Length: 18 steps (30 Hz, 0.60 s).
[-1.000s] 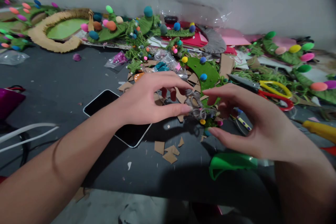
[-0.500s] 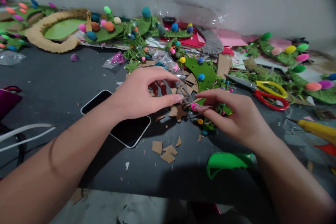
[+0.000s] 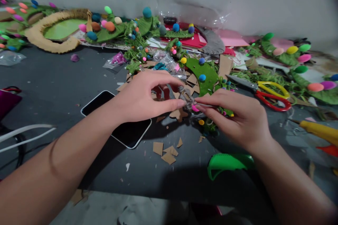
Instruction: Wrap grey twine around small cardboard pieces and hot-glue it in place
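Note:
Between my two hands is a small cardboard piece wrapped in grey yarn (image 3: 188, 95). My left hand (image 3: 154, 95) pinches its left side between thumb and fingertips. From the right, my right hand (image 3: 232, 114) pinches at the grey yarn, thumb against index finger; the strand itself is partly hidden. Below the wrapped piece lies a cardboard star (image 3: 179, 114) on the dark table. A phone (image 3: 132, 133) with a white edge rests under my left forearm. Small cardboard scraps (image 3: 169, 156) lie nearer the front.
A green cutter (image 3: 229, 161) lies below my right hand. Scissors (image 3: 271, 93) with red and yellow handles and a yellow-handled pointed tool (image 3: 317, 132) are at the right. Green yarn shapes with coloured pompoms (image 3: 113, 30) and a beige wrapped ring (image 3: 52, 44) line the wall.
My right hand has moved slightly, its fingers now bunched closer around the grey yarn. The left hand keeps its pinch, shifted a little with the wrapped piece.

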Available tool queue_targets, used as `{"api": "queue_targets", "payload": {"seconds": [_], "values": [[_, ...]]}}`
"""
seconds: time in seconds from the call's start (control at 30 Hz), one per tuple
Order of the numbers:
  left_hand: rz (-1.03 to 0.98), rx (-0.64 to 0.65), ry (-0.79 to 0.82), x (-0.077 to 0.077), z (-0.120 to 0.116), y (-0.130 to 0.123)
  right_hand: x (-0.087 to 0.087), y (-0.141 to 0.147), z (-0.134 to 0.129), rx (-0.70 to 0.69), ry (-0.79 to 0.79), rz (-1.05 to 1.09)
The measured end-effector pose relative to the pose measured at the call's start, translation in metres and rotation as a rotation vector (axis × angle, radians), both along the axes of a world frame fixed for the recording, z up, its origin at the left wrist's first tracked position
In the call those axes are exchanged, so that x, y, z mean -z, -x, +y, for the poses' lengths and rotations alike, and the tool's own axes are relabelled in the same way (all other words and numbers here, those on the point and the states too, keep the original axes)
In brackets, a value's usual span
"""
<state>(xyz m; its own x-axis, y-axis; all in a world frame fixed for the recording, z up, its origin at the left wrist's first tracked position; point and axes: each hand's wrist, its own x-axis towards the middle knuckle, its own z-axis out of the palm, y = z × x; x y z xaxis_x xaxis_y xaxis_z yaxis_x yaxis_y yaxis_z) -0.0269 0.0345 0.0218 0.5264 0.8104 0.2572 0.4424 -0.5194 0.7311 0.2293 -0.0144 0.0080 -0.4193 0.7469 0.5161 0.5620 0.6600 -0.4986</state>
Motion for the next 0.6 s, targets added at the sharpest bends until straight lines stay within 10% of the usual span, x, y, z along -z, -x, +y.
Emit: {"api": "queue_targets", "payload": {"seconds": [0.6], "values": [[-0.058, 0.244, -0.068, 0.002, -0.005, -0.007, -0.010, 0.012, -0.009, 0.225, 0.238, 0.105]]}}
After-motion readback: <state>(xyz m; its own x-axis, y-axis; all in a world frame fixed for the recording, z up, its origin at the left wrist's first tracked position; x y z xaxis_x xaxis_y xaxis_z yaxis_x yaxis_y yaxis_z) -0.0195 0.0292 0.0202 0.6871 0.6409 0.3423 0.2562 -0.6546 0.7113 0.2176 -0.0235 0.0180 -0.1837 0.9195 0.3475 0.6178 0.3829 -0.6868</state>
